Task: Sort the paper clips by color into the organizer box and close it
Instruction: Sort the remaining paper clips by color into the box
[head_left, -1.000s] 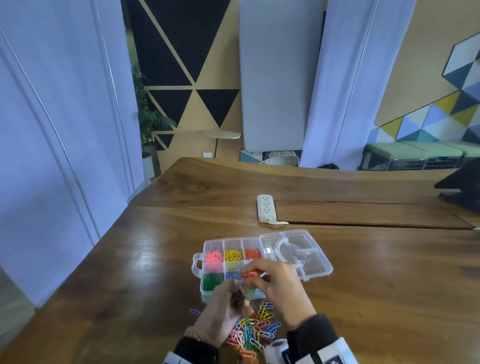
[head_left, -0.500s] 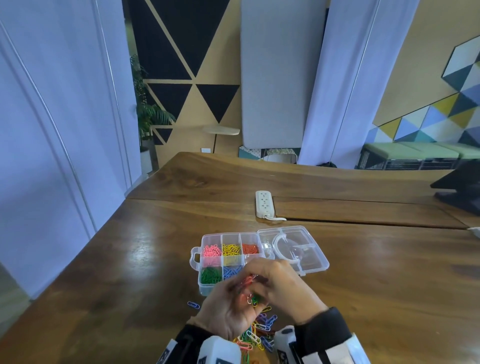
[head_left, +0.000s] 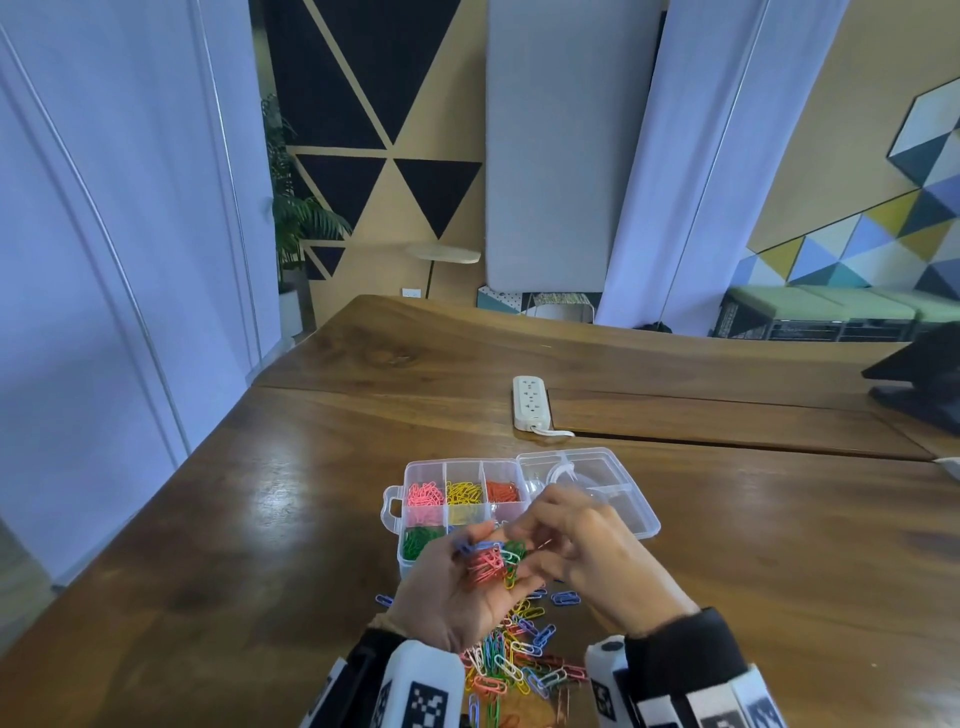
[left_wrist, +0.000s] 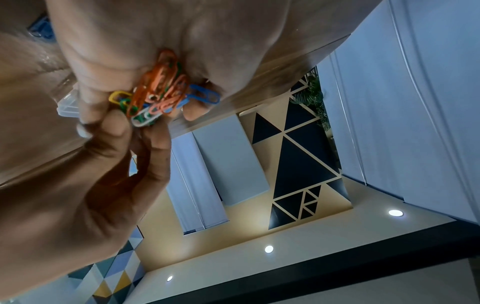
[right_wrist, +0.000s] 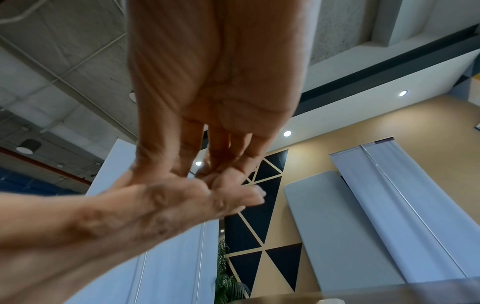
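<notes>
left hand (head_left: 457, 587): cups mixed paper clips (head_left: 491, 561) | right hand (head_left: 587, 551): grip state indeterminate | risk: tangled clips spill into wrong organizer box (head_left: 415, 470) compartment

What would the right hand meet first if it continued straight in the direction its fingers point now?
Most likely the bunch of paper clips held in the left hand. The right hand points left, its fingertips already at that bunch. Depth is unclear, so it may touch the left fingers first.
</notes>
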